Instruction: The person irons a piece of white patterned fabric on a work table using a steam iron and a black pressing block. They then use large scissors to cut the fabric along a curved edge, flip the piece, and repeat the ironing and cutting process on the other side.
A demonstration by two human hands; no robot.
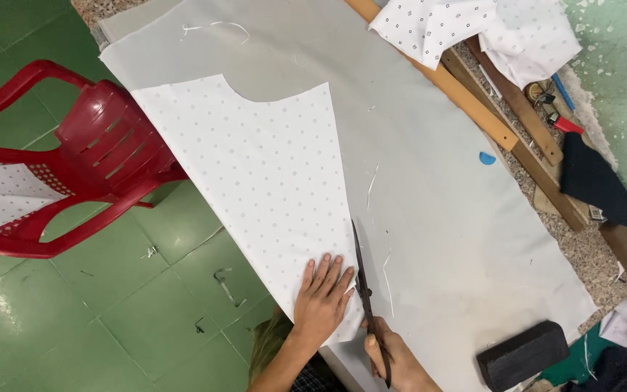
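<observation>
A white dotted fabric panel [255,174] with a curved neckline cut lies flat on plain grey cloth [429,189] covering the table. The left hand [322,294], fingers spread wide, presses its lower corner. The right hand [390,356] grips black scissors [363,283], blades along the panel's right edge. Grey cloth stretches open to the right.

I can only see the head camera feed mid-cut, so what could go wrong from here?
The left hand lies flat on the dotted fabric piece right beside the scissors; its fingertips could get nicked. The right hand steers along the piece's edge; drifting might cut into it or the grey cloth wrongly. The piece overhangs the table edge toward the red chair and may slide.
</observation>
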